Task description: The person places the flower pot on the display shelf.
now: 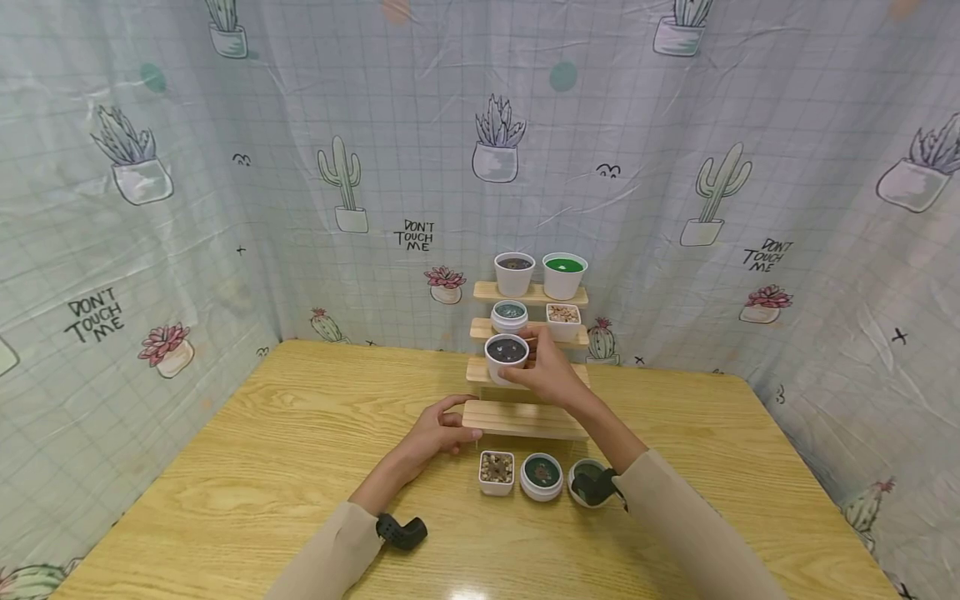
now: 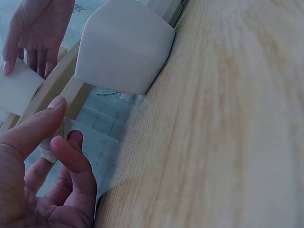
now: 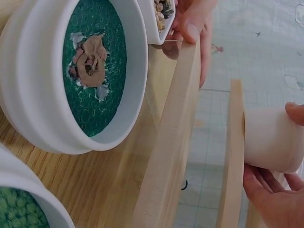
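Observation:
My right hand grips a round white pot with a dark filling, thumb in front and fingers round its far side. That pot sits on the second step from the bottom of a tiered wooden plant stand; its base touches the board in the right wrist view. At the left end of the lowest board, my left hand holds the stand. Its thumb lies on the board's edge, with fingers curled about the clear side panel in the left wrist view.
Higher steps carry a grey-filled pot, a green-filled pot, a ribbed pot and a square pebble pot. Before the stand are a square pot, a round green-filled pot and another pot, partly hidden by the right wrist camera.

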`<move>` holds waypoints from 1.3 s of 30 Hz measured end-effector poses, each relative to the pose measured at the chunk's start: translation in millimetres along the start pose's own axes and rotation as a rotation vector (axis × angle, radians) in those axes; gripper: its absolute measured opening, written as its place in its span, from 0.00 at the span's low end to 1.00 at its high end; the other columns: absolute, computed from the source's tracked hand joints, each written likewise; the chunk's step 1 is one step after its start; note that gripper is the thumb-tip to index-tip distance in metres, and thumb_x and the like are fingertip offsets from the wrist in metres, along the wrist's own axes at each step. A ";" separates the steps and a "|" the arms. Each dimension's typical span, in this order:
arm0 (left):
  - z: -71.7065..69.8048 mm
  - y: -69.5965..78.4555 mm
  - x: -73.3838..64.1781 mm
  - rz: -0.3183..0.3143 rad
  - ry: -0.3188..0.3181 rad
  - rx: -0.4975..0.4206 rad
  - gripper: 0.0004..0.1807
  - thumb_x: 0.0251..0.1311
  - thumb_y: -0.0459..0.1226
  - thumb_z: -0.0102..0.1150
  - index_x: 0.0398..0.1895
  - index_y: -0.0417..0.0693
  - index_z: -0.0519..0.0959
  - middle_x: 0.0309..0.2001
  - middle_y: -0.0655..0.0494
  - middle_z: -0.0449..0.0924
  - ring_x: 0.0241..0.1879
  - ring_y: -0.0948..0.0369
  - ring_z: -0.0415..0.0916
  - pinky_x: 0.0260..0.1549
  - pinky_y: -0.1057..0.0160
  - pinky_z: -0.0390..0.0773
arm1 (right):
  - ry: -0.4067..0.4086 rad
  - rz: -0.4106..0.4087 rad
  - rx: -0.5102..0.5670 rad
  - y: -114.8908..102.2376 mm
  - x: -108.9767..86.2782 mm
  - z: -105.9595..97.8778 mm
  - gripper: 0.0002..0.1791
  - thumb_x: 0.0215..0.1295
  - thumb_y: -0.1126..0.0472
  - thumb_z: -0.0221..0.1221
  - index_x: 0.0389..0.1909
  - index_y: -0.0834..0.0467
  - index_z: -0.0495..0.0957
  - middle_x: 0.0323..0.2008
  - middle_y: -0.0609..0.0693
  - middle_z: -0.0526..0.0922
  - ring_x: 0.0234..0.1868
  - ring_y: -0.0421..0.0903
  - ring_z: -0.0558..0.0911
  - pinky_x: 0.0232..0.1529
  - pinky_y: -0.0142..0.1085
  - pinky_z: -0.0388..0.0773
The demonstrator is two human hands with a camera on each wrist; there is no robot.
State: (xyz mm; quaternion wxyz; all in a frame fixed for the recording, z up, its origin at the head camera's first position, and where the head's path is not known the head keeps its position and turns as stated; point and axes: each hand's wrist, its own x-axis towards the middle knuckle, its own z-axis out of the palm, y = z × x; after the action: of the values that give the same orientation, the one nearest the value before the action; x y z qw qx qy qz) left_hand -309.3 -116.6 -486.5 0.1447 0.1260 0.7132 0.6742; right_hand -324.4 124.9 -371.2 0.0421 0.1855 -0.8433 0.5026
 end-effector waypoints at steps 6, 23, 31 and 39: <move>-0.4 -0.9 0.4 0.000 -0.001 0.001 0.37 0.58 0.37 0.75 0.72 0.55 0.71 0.35 0.57 0.85 0.32 0.63 0.75 0.30 0.66 0.77 | -0.002 0.004 0.009 -0.7 -1.3 0.1 0.39 0.61 0.63 0.72 0.66 0.66 0.59 0.60 0.66 0.74 0.56 0.59 0.80 0.55 0.41 0.78; -0.2 -0.7 0.7 -0.002 0.006 -0.003 0.38 0.58 0.37 0.75 0.72 0.55 0.71 0.35 0.57 0.85 0.33 0.63 0.76 0.30 0.65 0.77 | -0.045 0.021 0.007 6.8 -10.1 -12.1 0.43 0.61 0.64 0.71 0.70 0.67 0.57 0.61 0.69 0.73 0.62 0.64 0.79 0.64 0.53 0.78; 0.6 -0.3 -0.7 -0.003 0.006 -0.005 0.38 0.58 0.37 0.75 0.72 0.55 0.71 0.34 0.57 0.84 0.32 0.64 0.75 0.30 0.65 0.77 | -0.083 0.023 0.032 8.8 -28.3 -25.7 0.46 0.64 0.63 0.70 0.74 0.65 0.52 0.63 0.69 0.70 0.66 0.66 0.75 0.67 0.54 0.76; 1.0 1.4 -0.7 -0.001 0.011 0.003 0.38 0.58 0.37 0.75 0.73 0.55 0.71 0.32 0.58 0.83 0.31 0.64 0.74 0.30 0.65 0.76 | -0.092 -0.003 0.033 17.0 -51.2 -44.1 0.42 0.66 0.64 0.68 0.74 0.66 0.54 0.64 0.70 0.71 0.67 0.67 0.75 0.68 0.55 0.74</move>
State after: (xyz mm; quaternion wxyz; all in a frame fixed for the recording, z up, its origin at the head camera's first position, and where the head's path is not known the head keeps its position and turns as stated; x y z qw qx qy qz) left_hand -308.3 -115.9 -485.1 0.1411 0.1220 0.7152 0.6736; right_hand -288.0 184.0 -376.8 0.0008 0.2102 -0.8358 0.5073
